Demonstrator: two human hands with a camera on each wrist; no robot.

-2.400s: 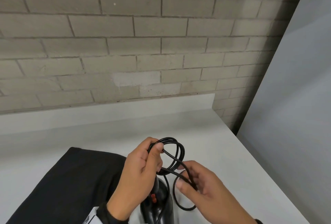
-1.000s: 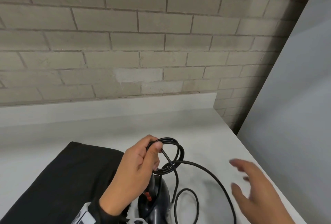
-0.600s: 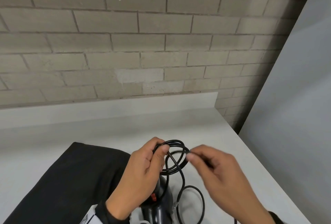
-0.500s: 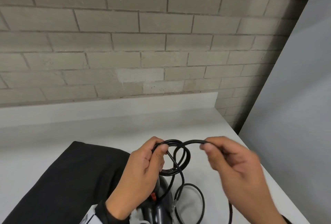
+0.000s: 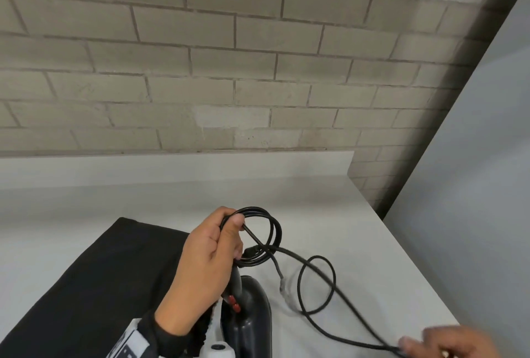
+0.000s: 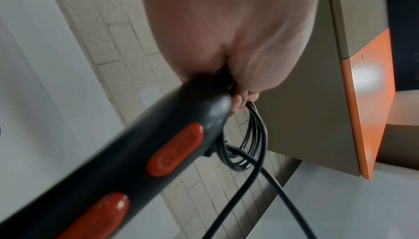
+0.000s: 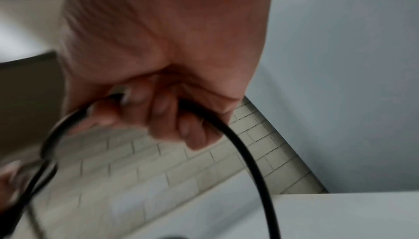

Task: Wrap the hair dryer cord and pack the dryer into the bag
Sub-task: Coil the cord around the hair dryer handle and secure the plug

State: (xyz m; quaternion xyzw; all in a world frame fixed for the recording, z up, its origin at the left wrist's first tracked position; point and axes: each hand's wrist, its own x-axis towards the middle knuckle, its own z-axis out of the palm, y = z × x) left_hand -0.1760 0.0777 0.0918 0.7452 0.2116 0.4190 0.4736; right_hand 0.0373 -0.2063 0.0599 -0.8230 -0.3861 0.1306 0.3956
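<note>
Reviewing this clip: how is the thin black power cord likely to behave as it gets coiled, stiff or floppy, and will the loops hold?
The thin black power cord looks floppy: its free stretch sags onto the white counter in a loose curl. It probably has some spring, since the coils pinched in the left hand stay rounded. They would likely fan open if released. The right hand grips a farther stretch.

Readable text: none in any view.
Hair dryer (image 6: 127,155) red switches (image 6: 174,150): faint raised marks on the upper one in the left wrist view, too blurred to read.
Wrist band on the left arm (image 5: 134,342): a grey-white patch with small dark marks in the head view, too small to make out.
Brands, numbers, signs: none legible.
</note>
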